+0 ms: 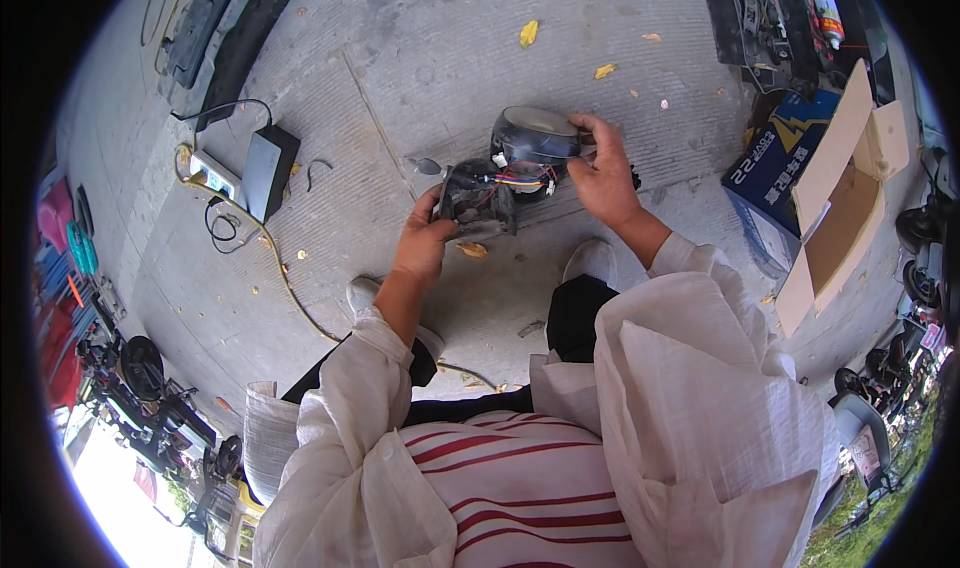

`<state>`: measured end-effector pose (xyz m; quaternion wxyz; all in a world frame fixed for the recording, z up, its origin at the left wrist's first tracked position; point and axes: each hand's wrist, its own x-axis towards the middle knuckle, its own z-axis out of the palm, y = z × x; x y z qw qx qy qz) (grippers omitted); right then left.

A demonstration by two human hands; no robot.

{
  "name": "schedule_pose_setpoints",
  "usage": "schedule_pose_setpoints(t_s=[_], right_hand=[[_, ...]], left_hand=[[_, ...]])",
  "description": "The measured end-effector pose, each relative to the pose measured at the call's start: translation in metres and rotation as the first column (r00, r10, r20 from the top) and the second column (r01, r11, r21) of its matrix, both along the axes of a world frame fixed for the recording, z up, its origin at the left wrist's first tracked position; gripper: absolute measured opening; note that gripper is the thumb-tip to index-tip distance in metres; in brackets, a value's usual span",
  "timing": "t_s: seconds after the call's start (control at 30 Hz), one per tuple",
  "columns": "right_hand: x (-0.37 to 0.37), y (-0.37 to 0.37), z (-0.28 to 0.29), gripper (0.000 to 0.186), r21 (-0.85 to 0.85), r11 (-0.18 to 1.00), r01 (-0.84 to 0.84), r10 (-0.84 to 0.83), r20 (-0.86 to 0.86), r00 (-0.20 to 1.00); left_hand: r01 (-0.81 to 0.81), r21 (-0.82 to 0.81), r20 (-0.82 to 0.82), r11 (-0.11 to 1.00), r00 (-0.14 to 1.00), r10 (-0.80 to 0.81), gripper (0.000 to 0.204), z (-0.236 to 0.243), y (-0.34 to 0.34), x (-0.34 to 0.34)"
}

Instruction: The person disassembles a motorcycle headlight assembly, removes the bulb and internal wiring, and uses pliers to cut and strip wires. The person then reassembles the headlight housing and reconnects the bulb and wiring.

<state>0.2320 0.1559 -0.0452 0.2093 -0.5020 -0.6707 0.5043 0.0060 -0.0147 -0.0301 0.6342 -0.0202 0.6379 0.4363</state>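
Observation:
Both hands are holding up two halves of a dark scooter instrument or headlight unit above the concrete. My left hand (424, 243) grips a black plastic housing (478, 200) by its left edge, thumb on the near side. In my right hand (606, 175) is a rounded dark display unit (537, 134) with a greyish oval face, pinched at its right end. A bundle of coloured wires (522, 182) with small white connectors runs between the two parts, which stand slightly apart. A small grey oval piece (428, 166) juts out at the housing's left. Some fingers are hidden behind the parts.
A black power adapter (272, 173) and a white power strip (213, 176) with a yellowish cord (282, 268) lie at left. An open cardboard box (850, 223) and a blue box (775, 168) stand at right. Dark vehicle panels (250, 38) rest at far left.

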Motion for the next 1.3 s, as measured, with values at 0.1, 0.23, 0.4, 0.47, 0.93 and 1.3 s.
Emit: schedule_pose_setpoints(t_s=[0.1, 0.23, 0.4, 0.47, 0.93, 1.3], right_hand=[[0.0, -0.001, 0.0, 0.052, -0.008, 1.0, 0.002, -0.002, -0.004, 1.0], [0.002, -0.002, -0.001, 0.053, -0.024, 1.0, 0.001, 0.0, 0.012, 1.0], [0.001, -0.002, 0.004, 0.054, -0.057, 0.998, 0.004, -0.004, 0.006, 1.0], [0.001, -0.002, 0.004, 0.053, -0.053, 0.999, 0.002, -0.002, 0.009, 1.0], [0.004, -0.003, -0.006, 0.057, -0.022, 0.999, -0.035, 0.036, 0.054, 0.998], [0.0, -0.004, 0.003, 0.053, -0.039, 0.999, -0.008, 0.008, -0.001, 1.0]], left_hand=[[0.019, 0.005, -0.026, 1.0, 0.999, -0.019, 0.064, 0.001, 0.0, 0.0], [0.08, 0.044, -0.134, 0.996, 0.988, -0.073, 0.061, 0.008, 0.006, 0.006], [0.072, 0.069, -0.185, 0.995, 0.981, -0.058, 0.056, 0.013, 0.011, 0.012], [0.059, 0.063, -0.16, 0.996, 0.986, -0.048, 0.055, 0.012, 0.011, 0.012], [-0.149, 0.006, 0.151, 0.989, 0.978, 0.146, 0.052, 0.014, 0.012, 0.006], [-0.128, -0.006, 0.167, 0.992, 0.978, 0.127, 0.057, 0.014, 0.012, 0.004]])
